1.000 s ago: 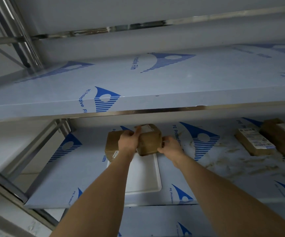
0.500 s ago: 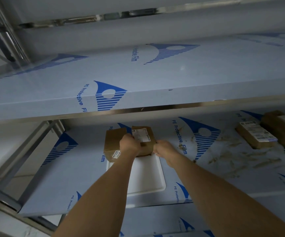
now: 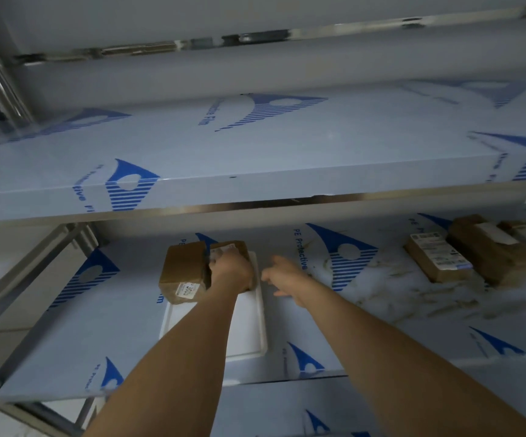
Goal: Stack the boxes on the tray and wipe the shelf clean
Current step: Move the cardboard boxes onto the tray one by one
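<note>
Two bare forearms in the foreground, reaching up and away onto the lower shelf (image 3: 66, 348). Left hand (image 3: 231, 272) on the white tray (image 3: 249, 329), fingers curled over a labelled cardboard box (image 3: 228, 250) at the tray's far end. Touching that on the left, a second brown box (image 3: 184, 272), sticker on its near face, overhanging the tray's far left corner. Right hand (image 3: 283, 275) just right of the tray, fingers spread loosely, holding nothing, apart from both boxes. Farther right on the same film-covered shelf, brown smears (image 3: 413, 298) and more labelled boxes (image 3: 438, 260) side by side, well apart from the tray. Above, an upper shelf (image 3: 255, 159) in blue-printed protective film.
</note>
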